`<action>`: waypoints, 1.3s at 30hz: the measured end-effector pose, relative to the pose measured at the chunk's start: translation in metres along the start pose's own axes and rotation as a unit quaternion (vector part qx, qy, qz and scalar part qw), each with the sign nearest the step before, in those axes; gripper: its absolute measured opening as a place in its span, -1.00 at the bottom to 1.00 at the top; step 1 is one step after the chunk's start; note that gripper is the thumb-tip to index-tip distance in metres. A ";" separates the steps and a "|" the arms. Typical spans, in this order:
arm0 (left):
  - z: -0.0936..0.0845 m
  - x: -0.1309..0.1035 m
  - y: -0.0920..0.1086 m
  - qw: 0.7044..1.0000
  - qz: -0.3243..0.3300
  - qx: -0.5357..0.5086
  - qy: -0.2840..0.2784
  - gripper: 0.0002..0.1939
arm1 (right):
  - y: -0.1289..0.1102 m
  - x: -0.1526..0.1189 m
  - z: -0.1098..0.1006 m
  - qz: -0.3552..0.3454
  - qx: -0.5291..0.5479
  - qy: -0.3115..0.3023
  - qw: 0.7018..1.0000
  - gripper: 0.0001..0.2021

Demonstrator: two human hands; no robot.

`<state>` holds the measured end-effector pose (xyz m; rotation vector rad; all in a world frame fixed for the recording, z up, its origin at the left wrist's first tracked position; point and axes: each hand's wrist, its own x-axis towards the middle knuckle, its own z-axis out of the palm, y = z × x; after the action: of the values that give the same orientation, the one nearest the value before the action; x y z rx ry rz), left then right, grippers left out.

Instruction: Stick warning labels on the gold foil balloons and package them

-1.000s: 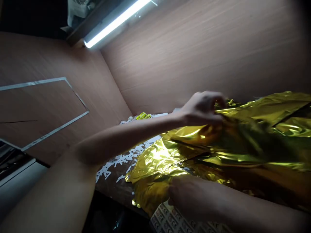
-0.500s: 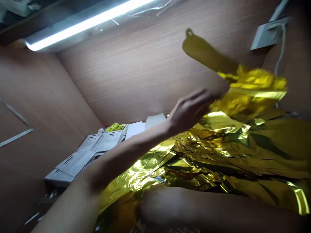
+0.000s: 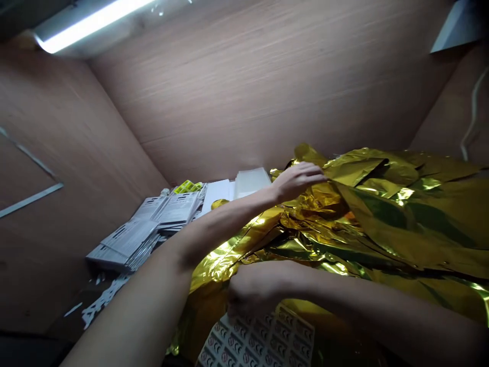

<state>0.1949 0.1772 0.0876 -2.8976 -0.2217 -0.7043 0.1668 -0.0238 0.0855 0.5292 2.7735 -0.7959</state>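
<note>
My left hand (image 3: 300, 179) reaches out over a large pile of shiny gold foil pieces (image 3: 397, 214). Its fingers are bent down onto the foil, and their tips are hidden, so whether they hold a piece is unclear. Nearer to me, my right hand (image 3: 250, 290) is closed at the top edge of a sheet of printed stickers (image 3: 260, 344) marked with CE signs. What its fingers pinch is hidden under the hand. Gold foil also lies beneath and around both hands.
Stacks of white printed cards (image 3: 132, 239) stand on the left, with a yellow patterned item (image 3: 188, 187) behind them. A translucent box (image 3: 252, 182) is near the back wall. White scraps (image 3: 103, 300) lie front left. A lit tube (image 3: 95, 23) hangs above.
The raised gold foil piece and crumpled foil have come down onto the pile. My left hand is now lower on the foil. The sticker sheet has come into view under my right hand.
</note>
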 end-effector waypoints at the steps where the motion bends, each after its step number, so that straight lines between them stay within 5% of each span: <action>1: 0.001 0.004 -0.002 1.000 -0.011 0.014 0.018 -0.62 | 0.002 0.000 -0.001 -0.008 -0.001 -0.020 1.000 -0.68; 6: -0.003 -0.020 0.010 0.995 0.069 -0.006 -0.066 -0.74 | 0.006 -0.003 -0.007 -0.021 0.014 -0.040 0.999 -0.63; 9: -0.028 -0.057 0.028 0.994 0.046 -0.049 -0.082 -0.59 | 0.007 -0.003 -0.005 -0.016 0.017 -0.035 0.999 -0.65; 14: -0.115 -0.134 0.083 0.983 -0.151 -0.081 -0.065 -0.74 | 0.005 0.000 -0.002 -0.011 0.019 -0.023 0.999 -0.70; 17: -0.162 -0.191 0.126 0.949 -0.305 -0.074 -0.035 -0.79 | 0.004 0.000 -0.002 -0.003 0.024 -0.016 1.000 -0.73; 19: -0.178 -0.229 0.155 0.914 -0.398 -0.083 -0.001 -0.87 | 0.005 0.000 -0.002 0.006 0.025 -0.004 1.000 -0.75; 22: -0.179 -0.279 0.195 0.891 -0.444 -0.095 0.014 -0.87 | 0.004 -0.003 0.000 0.014 0.011 0.006 1.000 -0.77; 28: -0.140 -0.338 0.246 0.881 -0.466 -0.080 -0.005 -0.64 | -0.023 -0.010 0.010 0.024 -0.051 0.001 0.998 -0.76; 34: -0.128 -0.344 0.257 0.901 -0.431 0.018 -0.039 -0.41 | -0.049 0.013 0.048 -0.066 -0.160 -0.105 0.979 -0.73; 39: -0.128 -0.336 0.256 0.910 -0.407 0.026 -0.068 -0.43 | -0.052 0.014 0.051 -0.045 -0.163 -0.092 0.981 -0.71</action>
<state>-0.1108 -0.1320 0.0150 -2.7238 -1.4893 -0.5578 0.1382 -0.0891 0.0634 0.2555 2.6902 -0.3711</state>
